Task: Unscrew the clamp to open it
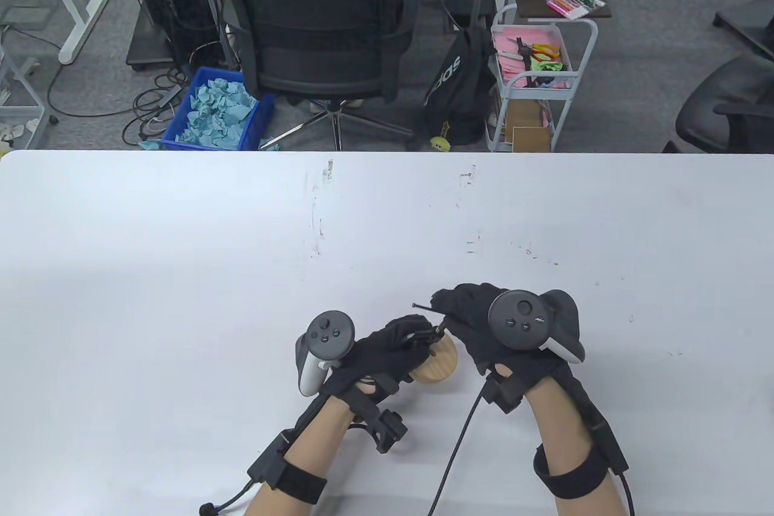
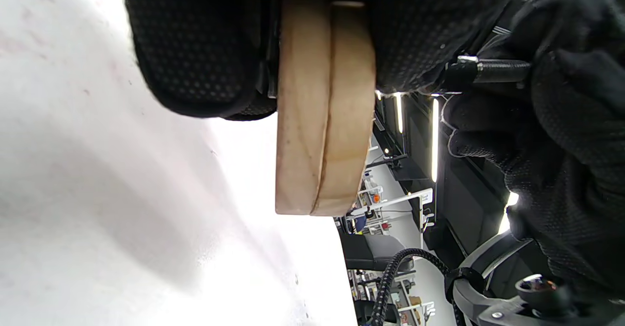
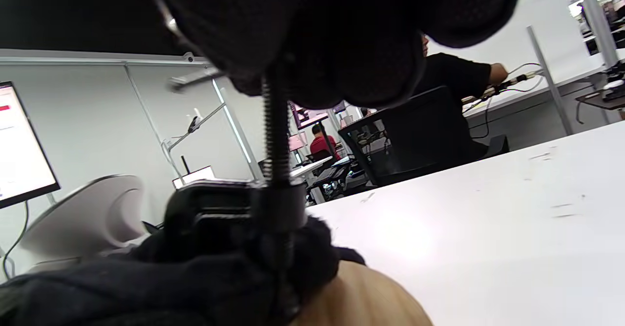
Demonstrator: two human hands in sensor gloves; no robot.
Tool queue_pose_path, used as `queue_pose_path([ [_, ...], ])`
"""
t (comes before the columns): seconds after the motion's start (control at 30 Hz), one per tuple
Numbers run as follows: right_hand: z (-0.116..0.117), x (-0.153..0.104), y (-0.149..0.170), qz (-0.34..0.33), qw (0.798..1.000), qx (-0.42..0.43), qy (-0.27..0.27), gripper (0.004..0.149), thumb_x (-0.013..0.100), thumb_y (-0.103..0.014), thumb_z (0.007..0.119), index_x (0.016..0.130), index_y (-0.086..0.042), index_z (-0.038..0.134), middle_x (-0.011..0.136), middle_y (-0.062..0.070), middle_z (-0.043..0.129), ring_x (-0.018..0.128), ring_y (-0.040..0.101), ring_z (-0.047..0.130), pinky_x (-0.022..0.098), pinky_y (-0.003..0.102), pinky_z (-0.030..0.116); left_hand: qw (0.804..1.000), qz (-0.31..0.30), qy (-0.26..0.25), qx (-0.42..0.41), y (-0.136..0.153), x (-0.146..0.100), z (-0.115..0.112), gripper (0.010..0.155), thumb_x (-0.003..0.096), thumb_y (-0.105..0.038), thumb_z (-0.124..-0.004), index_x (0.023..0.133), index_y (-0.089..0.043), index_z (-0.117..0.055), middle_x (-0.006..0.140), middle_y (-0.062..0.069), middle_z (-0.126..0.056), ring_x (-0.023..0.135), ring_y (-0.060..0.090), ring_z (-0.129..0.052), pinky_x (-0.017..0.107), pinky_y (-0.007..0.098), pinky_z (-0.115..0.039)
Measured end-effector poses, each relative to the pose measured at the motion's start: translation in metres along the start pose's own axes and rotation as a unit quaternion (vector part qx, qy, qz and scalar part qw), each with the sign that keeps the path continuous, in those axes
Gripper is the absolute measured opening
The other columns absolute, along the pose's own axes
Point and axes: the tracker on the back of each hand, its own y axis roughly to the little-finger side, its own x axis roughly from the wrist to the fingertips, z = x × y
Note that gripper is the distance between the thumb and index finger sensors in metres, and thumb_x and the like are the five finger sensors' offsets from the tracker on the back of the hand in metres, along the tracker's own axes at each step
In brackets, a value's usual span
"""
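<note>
**Both hands on the clamp at the near edge of the worktop**

The left hand point(image 1: 387, 352) comes in from the bottom edge with its forearm angled up and to the right, its grip wrapped around the black metal frame of the clamp point(image 1: 430, 331) and the wooden discs point(image 1: 436, 362) held in it. The right hand point(image 1: 478, 316) sits just beside it, knuckles up, its fingers point(image 3: 342, 48) closed around the top of the clamp's threaded screw point(image 3: 276, 135); a thin handle bar point(image 1: 423, 309) pokes out to the left of them.

The screw is a dark, ridged steel rod that passes through the frame. The two pale, smooth, round-edged discs point(image 2: 322, 111) lie pressed face to face. The gloves are black knit mesh. The white worktop point(image 1: 181, 274) is matte, with faint scuffs.
</note>
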Motion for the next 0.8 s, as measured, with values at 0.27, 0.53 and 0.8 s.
queue_pose_path([
  [0.27,-0.005,-0.002,0.004,0.003,1.0,0.021,0.018,0.043,0.042,-0.023,0.079,0.085,-0.031,0.082,0.093,0.002,0.075,0.073,0.032,0.087,0.057,0.053,0.068,1.0,0.002,-0.005,-0.008,0.002,0.0,0.002,0.041,0.0515,-0.036,-0.084,0.092,-0.03,-0.079,0.109,0.008,-0.066,0.071,0.023,-0.103,0.052,0.021,-0.094],
  [0.53,-0.013,-0.005,0.015,0.06,0.998,0.009,0.019,0.058,0.037,-0.055,0.079,0.082,-0.018,0.085,0.067,0.005,0.091,0.05,0.029,0.096,0.045,0.05,0.074,1.0,0.002,-0.013,0.017,0.002,0.0,0.005,0.041,0.0515,-0.036,-0.084,0.092,-0.03,-0.079,0.109,0.008,-0.066,0.071,0.024,-0.103,0.052,0.022,-0.094],
  [0.8,-0.011,-0.004,0.012,0.053,0.999,-0.012,0.003,0.052,0.038,-0.047,0.083,0.084,-0.021,0.083,0.071,0.003,0.088,0.054,0.027,0.096,0.048,0.05,0.074,1.0,0.003,-0.011,0.018,0.002,0.0,0.004,0.042,0.0512,-0.036,-0.084,0.092,-0.03,-0.079,0.109,0.008,-0.067,0.071,0.024,-0.103,0.052,0.022,-0.094],
])
